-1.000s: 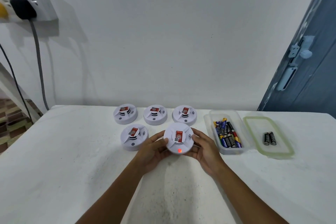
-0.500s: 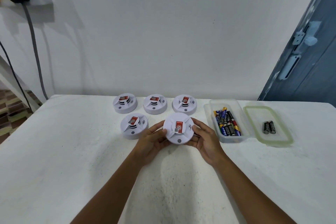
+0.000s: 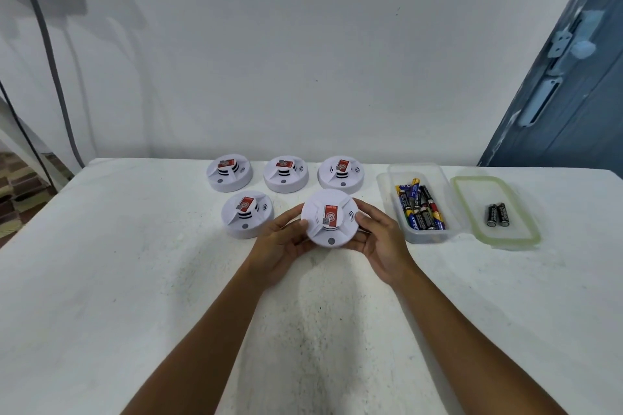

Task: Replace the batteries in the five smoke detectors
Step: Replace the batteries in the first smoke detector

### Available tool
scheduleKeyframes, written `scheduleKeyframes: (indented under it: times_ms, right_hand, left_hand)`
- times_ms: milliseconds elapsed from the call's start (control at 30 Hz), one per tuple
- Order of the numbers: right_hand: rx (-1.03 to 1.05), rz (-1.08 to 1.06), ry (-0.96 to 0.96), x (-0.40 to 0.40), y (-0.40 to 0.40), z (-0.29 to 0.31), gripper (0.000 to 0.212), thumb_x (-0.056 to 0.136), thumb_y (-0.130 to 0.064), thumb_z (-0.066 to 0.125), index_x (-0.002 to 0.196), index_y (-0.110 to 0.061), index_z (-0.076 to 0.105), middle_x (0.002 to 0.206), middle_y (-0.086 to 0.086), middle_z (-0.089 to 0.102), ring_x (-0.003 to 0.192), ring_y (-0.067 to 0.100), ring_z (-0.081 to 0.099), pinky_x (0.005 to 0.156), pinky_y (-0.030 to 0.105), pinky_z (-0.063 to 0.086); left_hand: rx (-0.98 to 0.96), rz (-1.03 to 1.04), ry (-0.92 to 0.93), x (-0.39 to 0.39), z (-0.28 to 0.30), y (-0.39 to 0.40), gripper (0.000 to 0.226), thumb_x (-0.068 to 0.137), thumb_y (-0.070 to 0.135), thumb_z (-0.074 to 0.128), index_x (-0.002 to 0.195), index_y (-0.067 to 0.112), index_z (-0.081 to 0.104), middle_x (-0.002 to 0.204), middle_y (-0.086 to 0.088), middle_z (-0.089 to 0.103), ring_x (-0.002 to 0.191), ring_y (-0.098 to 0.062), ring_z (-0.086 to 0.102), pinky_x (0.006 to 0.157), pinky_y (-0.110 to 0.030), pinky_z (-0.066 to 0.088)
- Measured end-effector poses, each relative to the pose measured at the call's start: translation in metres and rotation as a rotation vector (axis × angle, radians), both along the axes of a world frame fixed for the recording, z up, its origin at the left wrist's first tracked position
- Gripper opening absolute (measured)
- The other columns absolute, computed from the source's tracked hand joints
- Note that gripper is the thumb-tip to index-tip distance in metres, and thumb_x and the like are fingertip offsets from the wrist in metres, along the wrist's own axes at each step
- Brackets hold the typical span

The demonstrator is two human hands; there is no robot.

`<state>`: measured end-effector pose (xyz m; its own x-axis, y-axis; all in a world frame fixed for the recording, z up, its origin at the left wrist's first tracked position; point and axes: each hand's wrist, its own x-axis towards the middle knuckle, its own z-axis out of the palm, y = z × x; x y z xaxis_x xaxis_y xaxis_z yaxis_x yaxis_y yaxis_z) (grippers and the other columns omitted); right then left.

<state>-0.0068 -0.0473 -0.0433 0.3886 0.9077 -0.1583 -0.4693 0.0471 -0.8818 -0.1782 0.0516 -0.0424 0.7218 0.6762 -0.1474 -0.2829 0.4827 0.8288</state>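
A white, speckled worktop (image 3: pixel 101 280) stands against a plain white wall, with a blue door (image 3: pixel 573 94) at the far right and a grey cable (image 3: pixel 50 54) hanging down the wall at the far left.

Near the middle of the worktop, a white round smoke detector (image 3: pixel 329 217) with a red label on its raised centre is gripped between both hands and tilted toward the camera. The left hand (image 3: pixel 281 246) is curled around its left edge, thumb on the top face and fingers underneath. The right hand (image 3: pixel 379 239) is closed on its right edge in the same way. Whether the detector touches the worktop cannot be told.

Just left of it lies a second smoke detector (image 3: pixel 247 214), face up. Farther back, three more sit in a row: the far left detector (image 3: pixel 229 172), the far middle detector (image 3: pixel 286 173) and the far right detector (image 3: pixel 341 174), all apart from one another.

To the right of the held detector is a clear plastic container (image 3: pixel 397 175), open, holding a loose heap of AA batteries (image 3: pixel 419 209) in black, blue, yellow and red. Just beside it on the right, the container's lid (image 3: pixel 465 209) with a green seal lies flat, and two black batteries (image 3: pixel 497 214) lie on it side by side, touching.
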Motion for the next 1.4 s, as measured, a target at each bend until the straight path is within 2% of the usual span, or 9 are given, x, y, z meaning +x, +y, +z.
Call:
scheduleKeyframes:
  times_ms: [133,467,600,733,900,1100,1233,1400]
  right_hand:
    - [-0.004,-0.016,-0.006,-0.0002,0.0006,-0.0019,0.034,0.097,-0.006,0.046,0.129,-0.005,0.056,0.12,0.019,0.066,0.105,0.039,0.064,0.084,0.052,0.055]
    - [0.011,-0.049,-0.013,-0.0025,-0.0002,-0.0018,0.029,0.096,-0.004,0.047,0.12,-0.01,0.062,0.112,0.015,0.07,0.097,0.034,0.068,0.078,0.049,0.057]
    - [0.006,-0.049,-0.007,-0.0025,-0.0008,-0.0006,0.028,0.096,-0.003,0.046,0.119,-0.01,0.062,0.108,0.014,0.071,0.094,0.033,0.069,0.074,0.045,0.059]
    - [-0.01,-0.046,-0.034,-0.002,0.0009,-0.0024,0.033,0.097,-0.005,0.046,0.129,-0.003,0.056,0.118,0.021,0.066,0.102,0.04,0.065,0.078,0.048,0.057]
    - [-0.027,-0.038,-0.061,-0.0012,0.0022,-0.0025,0.034,0.097,-0.006,0.046,0.129,-0.005,0.056,0.117,0.02,0.067,0.102,0.04,0.065,0.084,0.054,0.054]
    - [-0.049,-0.086,-0.102,-0.0025,0.0054,-0.0032,0.029,0.096,-0.007,0.05,0.122,-0.01,0.063,0.111,0.014,0.07,0.101,0.033,0.067,0.078,0.044,0.057]
    - [-0.046,-0.084,-0.137,-0.0018,0.0054,-0.005,0.028,0.096,-0.008,0.05,0.119,-0.012,0.065,0.112,0.011,0.071,0.104,0.03,0.067,0.088,0.048,0.054]
    - [-0.06,-0.085,-0.164,-0.0017,0.0066,-0.01,0.029,0.096,-0.01,0.051,0.122,-0.011,0.063,0.114,0.012,0.069,0.105,0.031,0.066,0.089,0.054,0.054]
  left_hand:
    - [0.0,-0.004,-0.009,-0.0002,0.0009,-0.0015,0.044,0.091,0.003,0.05,0.134,-0.002,0.049,0.131,-0.023,0.057,0.12,-0.04,0.055,0.094,-0.048,0.051]
    - [0.0,0.0,-0.005,-0.0004,-0.0015,-0.0006,0.047,0.089,0.004,0.052,0.135,-0.003,0.048,0.133,-0.025,0.055,0.121,-0.041,0.054,0.097,-0.052,0.049]
    - [-0.001,0.005,-0.006,0.0,0.0004,-0.0021,0.047,0.088,0.004,0.052,0.134,-0.003,0.049,0.131,-0.024,0.056,0.12,-0.04,0.056,0.094,-0.049,0.051]
    - [-0.006,0.012,-0.001,0.0005,0.0011,-0.0024,0.047,0.088,0.004,0.052,0.134,-0.003,0.049,0.131,-0.024,0.057,0.12,-0.041,0.055,0.094,-0.049,0.051]
    - [-0.01,0.036,0.019,0.0014,0.0003,-0.0021,0.046,0.089,0.004,0.051,0.135,-0.003,0.048,0.133,-0.026,0.054,0.121,-0.043,0.053,0.095,-0.05,0.05]
    - [-0.02,0.058,0.036,0.0034,-0.0004,-0.0016,0.044,0.09,0.002,0.051,0.134,-0.001,0.05,0.132,-0.027,0.054,0.122,-0.044,0.052,0.095,-0.05,0.051]
    - [-0.025,0.074,0.045,0.0041,-0.0012,-0.0016,0.043,0.088,0.003,0.054,0.131,0.001,0.054,0.131,-0.026,0.056,0.119,-0.041,0.056,0.092,-0.047,0.053]
    - [-0.023,0.084,0.044,0.0048,-0.0019,-0.002,0.045,0.087,0.004,0.054,0.132,0.001,0.053,0.131,-0.026,0.056,0.119,-0.041,0.055,0.093,-0.048,0.052]
